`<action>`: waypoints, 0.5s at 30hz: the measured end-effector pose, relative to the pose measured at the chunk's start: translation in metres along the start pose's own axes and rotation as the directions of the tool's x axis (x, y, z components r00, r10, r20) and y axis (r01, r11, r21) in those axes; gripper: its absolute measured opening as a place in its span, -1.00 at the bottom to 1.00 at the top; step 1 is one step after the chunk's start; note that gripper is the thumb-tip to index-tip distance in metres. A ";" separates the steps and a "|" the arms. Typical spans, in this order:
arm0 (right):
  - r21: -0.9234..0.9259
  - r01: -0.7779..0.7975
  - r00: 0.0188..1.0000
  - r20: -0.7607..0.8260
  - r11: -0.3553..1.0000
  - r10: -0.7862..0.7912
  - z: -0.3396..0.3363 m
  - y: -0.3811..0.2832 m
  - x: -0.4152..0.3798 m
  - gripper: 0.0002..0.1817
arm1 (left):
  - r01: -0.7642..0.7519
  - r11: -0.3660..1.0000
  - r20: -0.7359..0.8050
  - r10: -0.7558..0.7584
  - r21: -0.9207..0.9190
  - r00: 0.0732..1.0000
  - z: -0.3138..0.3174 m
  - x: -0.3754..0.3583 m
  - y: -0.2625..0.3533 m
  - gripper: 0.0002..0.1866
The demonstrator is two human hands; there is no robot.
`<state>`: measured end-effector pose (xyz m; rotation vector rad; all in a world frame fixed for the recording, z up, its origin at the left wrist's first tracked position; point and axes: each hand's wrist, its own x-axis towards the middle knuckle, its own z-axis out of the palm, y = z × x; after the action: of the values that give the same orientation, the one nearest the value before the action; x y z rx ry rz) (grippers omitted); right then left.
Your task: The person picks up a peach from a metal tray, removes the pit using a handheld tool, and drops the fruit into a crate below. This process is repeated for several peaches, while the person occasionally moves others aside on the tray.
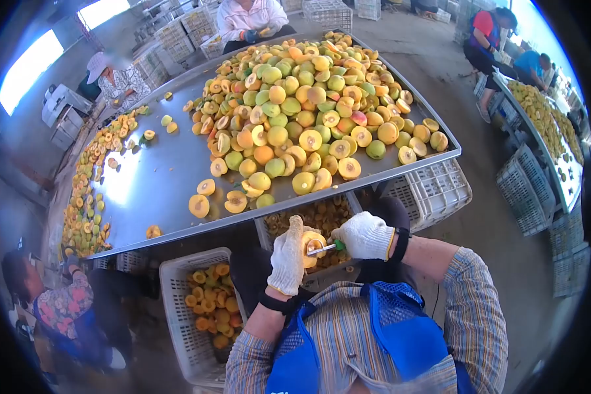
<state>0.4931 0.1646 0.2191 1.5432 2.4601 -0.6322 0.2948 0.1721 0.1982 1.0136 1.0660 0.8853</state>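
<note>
In its white knitted glove, my left hand [287, 257] is closed around a yellow peach half [313, 244], cut face towards my right. My right hand [366, 236], gloved the same way, grips a small green-handled pitting knife [322, 249]; its metal end lies against the fruit's cut face, and its exact tip shape is hard to make out. Both hands are in front of my chest, just below the table's near edge. Under them stands a crate [352, 205] with fruit pieces in it.
A metal table [157, 200] bears a large heap of halved peaches [289, 111], with more along its left side. A white crate [177, 328] of peach halves stands at my left. Another crate [440, 190] is under the right corner. Several people work around this table and another.
</note>
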 end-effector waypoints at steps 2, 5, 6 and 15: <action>0.073 0.030 0.999 -0.040 0.997 -0.027 0.002 0.001 0.001 -0.77 | 0.059 0.998 0.030 -0.059 -0.006 0.998 -0.003 -0.001 0.007 -0.33; 0.130 0.053 0.994 -0.104 0.990 -0.040 -0.002 -0.004 0.000 -0.76 | 0.149 0.966 0.083 -0.135 -0.210 0.987 -0.004 -0.001 0.017 -0.37; 0.130 0.049 0.989 -0.148 0.990 -0.029 -0.002 -0.006 -0.001 -0.77 | 0.132 0.956 0.072 -0.117 -0.263 0.991 -0.003 -0.001 0.018 -0.37; 0.042 0.127 0.942 -0.317 0.991 -0.107 0.009 -0.004 -0.001 -0.81 | 0.032 0.986 -0.024 -0.036 -0.165 0.999 0.005 -0.002 0.014 -0.37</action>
<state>0.4892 0.1582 0.2126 1.6414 2.8085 -0.5188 0.2976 0.1738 0.2122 0.8458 1.0117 0.9453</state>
